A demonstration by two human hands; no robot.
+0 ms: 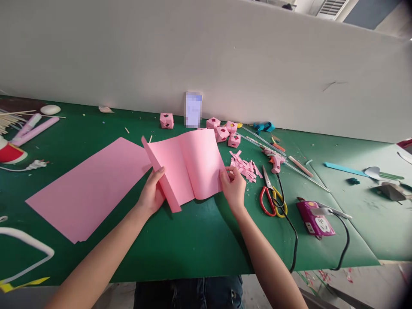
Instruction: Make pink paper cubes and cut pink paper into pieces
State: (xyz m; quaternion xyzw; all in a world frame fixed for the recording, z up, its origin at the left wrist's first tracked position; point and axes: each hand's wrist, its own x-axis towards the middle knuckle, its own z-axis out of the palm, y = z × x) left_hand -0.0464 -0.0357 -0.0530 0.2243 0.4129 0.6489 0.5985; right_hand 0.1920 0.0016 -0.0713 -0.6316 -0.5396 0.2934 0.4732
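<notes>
A pink sheet of paper (202, 163) with a crease down its middle is held up over the green table between my two hands. My left hand (152, 191) grips its left side, where a narrow strip of the paper is folded over. My right hand (234, 186) pinches the lower right edge between thumb and fingers. Left of it, larger pink paper (86, 189) lies flat on the table. Right of my right hand is a pile of small pink paper strips (246, 166), with scissors (270, 195) with red and yellow handles beyond it.
Several folded pink paper pieces (222, 134) and a phone (193, 110) stand near the wall. A pink glue gun (276, 161) lies at the right, its black cord running past a purple power socket (317, 218). The green table (193, 253) ends close to my body.
</notes>
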